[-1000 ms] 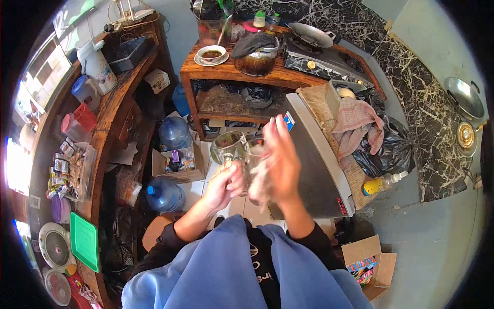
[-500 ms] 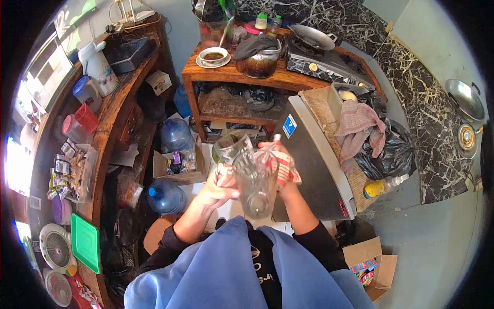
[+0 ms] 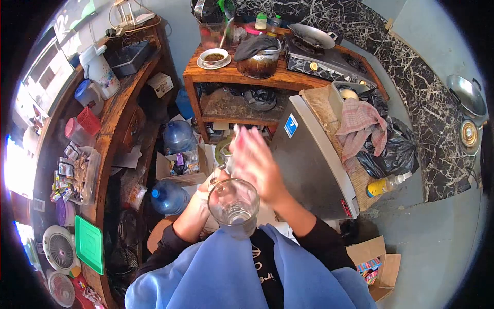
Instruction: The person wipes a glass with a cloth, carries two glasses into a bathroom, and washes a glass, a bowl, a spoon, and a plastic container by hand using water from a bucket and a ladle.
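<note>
My left hand (image 3: 205, 191) grips a clear glass mug (image 3: 234, 206) close to my chest, its open mouth turned up toward me. A second glass mug (image 3: 223, 149) shows just beyond it, mostly hidden, and seems to hang from the same hand. My right hand (image 3: 257, 164) is over the mugs with its back toward me and its fingers stretched out. It is blurred by motion, and its palm side is hidden. My blue garment fills the bottom of the view.
A steel-topped cabinet (image 3: 309, 154) stands right of my hands, with a pink cloth (image 3: 360, 123) and a black bag beyond it. A wooden shelf table (image 3: 226, 77) ahead holds a bowl (image 3: 213, 55), a pot (image 3: 257, 59) and a stove (image 3: 321, 54). Water bottles (image 3: 177, 135) sit on the floor.
The near mug has swung down toward my chest and now faces mouth-up. My right hand, which held a red-and-white cloth by the mugs, has moved up over them.
</note>
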Motion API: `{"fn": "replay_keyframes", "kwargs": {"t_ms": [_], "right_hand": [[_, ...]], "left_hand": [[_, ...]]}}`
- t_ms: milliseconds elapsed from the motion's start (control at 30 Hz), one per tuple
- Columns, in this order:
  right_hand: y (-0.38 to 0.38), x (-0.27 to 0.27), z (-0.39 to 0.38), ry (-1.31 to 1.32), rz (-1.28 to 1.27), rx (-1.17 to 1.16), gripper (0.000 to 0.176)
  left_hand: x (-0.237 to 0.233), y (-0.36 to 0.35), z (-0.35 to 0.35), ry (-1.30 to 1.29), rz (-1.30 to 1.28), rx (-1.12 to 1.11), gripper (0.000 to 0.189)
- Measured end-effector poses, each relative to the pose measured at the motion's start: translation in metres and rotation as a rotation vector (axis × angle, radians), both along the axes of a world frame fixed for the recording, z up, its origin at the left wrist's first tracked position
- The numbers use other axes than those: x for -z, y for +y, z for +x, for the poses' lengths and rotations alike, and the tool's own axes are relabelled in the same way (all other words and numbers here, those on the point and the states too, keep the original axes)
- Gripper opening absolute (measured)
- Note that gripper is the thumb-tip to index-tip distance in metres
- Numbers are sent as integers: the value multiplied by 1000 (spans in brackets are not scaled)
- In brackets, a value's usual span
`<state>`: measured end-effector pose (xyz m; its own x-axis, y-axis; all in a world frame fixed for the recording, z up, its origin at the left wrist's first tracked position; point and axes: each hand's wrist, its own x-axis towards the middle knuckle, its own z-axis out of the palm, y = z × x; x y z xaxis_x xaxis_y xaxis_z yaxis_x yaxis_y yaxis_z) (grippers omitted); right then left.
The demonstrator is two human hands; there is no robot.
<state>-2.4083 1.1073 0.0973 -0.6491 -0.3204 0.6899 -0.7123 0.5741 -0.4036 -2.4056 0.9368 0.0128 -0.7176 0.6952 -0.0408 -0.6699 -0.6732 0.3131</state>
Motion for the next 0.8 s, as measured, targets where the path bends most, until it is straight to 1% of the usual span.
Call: {"fn": "replay_keyframes", "kwargs": {"t_ms": [33, 67, 100, 133, 167, 200, 233, 267, 300, 333, 367, 400, 433, 467, 533, 567, 600, 667, 733, 767, 800], "right_hand": [[-2, -15, -8, -118, -221, -19, 36], [2, -7, -20, -712, -644, -168, 38], [14, -5, -33, -909, -742, -421, 39], [9, 3, -43, -976, -940, -599, 41], [11, 29, -51, -1156, -1052, -692, 40], [16, 58, -58, -1335, -1162, -785, 40], [20, 74, -53, -1326, -1163, -778, 40], [23, 91, -43, -1375, -1241, -637, 39], [25, 107, -29, -1424, -1313, -495, 38], [26, 121, -14, -1477, -1387, -348, 37], [25, 128, -5, -1526, -1460, -200, 36], [27, 118, 4, -1535, -1461, -203, 36], [34, 105, 14, -1319, -1057, -239, 33], [41, 94, 20, -1078, -665, -262, 31], [51, 86, 15, -1149, -797, 33, 34], [64, 72, 9, -1229, -1143, -156, 28], [80, 35, 12, -1181, -1018, -152, 25], [79, 23, 9, -863, -1135, -90, 24], [65, 20, 12, -491, -587, 137, 27], [60, 7, 18, -573, -224, 203, 30], [50, 7, 17, -527, -68, 114, 29]], "left_hand": [[-2, 10, -2, 224, 155, 41, 33], [-8, 18, -2, 227, 155, 41, 33], [-18, 24, -1, 284, 248, 22, 30], [-25, 30, 0, 340, 342, 5, 30], [-29, 35, -1, 337, 358, -29, 33], [-28, 35, -1, 337, 361, -18, 33], [-25, 32, -1, 324, 243, -145, 30], [-24, 30, -2, 313, 126, -278, 28], [-32, 26, 1, 280, 144, -234, 24], [-28, 21, 2, 277, 145, -239, 24], [-20, 16, 2, 333, 13, -258, 27], [-14, 12, 1, 387, -122, -274, 29], [-11, 12, -6, 561, -196, -182, 35], [-19, 8, -9, 797, -441, -94, 45], [-30, 16, -3, 1136, -923, -34, 43], [-24, 22, -1, 1266, -1034, -90, 41], [-24, 25, 0, 1392, -1198, -102, 39], [-14, 27, -2, 1397, -1245, -95, 37], [-16, 27, -3, 1407, -1267, -61, 34], [-19, 28, -4, 1421, -1292, -29, 31], [-21, 28, -5, 1418, -1291, -29, 31]]}}
